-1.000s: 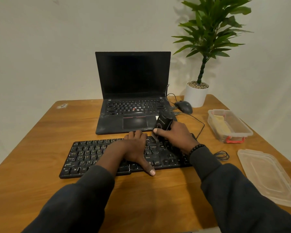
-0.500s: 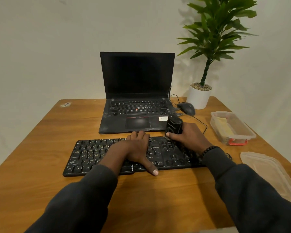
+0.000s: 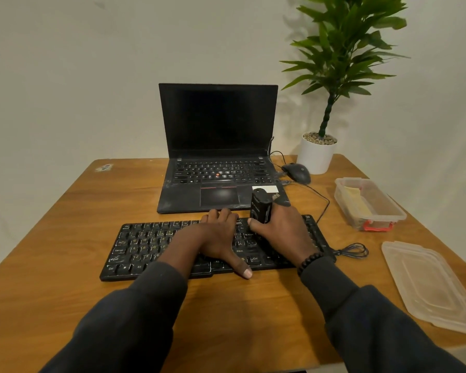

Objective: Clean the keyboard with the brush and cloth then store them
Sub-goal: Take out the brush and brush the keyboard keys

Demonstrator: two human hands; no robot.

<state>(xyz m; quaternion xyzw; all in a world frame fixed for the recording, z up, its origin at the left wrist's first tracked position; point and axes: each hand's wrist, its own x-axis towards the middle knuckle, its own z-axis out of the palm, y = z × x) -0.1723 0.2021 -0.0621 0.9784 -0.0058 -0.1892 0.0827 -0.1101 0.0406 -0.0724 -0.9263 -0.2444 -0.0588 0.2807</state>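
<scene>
A black keyboard (image 3: 145, 246) lies across the wooden table (image 3: 65, 224) in front of me. My left hand (image 3: 215, 243) rests flat on its middle keys, fingers spread, thumb at the front edge. My right hand (image 3: 283, 235) grips a black brush (image 3: 260, 208) upright over the keyboard's right part; its lower end is hidden behind my fingers. A clear plastic box (image 3: 371, 208) at the right holds a yellow cloth (image 3: 357, 201).
An open black laptop (image 3: 218, 157) stands behind the keyboard. A black mouse (image 3: 297, 172) and a potted plant (image 3: 318, 154) are at the back right. The box's clear lid (image 3: 431, 286) lies at the right edge. A coiled cable (image 3: 353, 250) sits beside the keyboard.
My right hand with the brush has shifted right along the keyboard and stands more upright. My left hand has stayed on the keys. The camera view has drifted slightly.
</scene>
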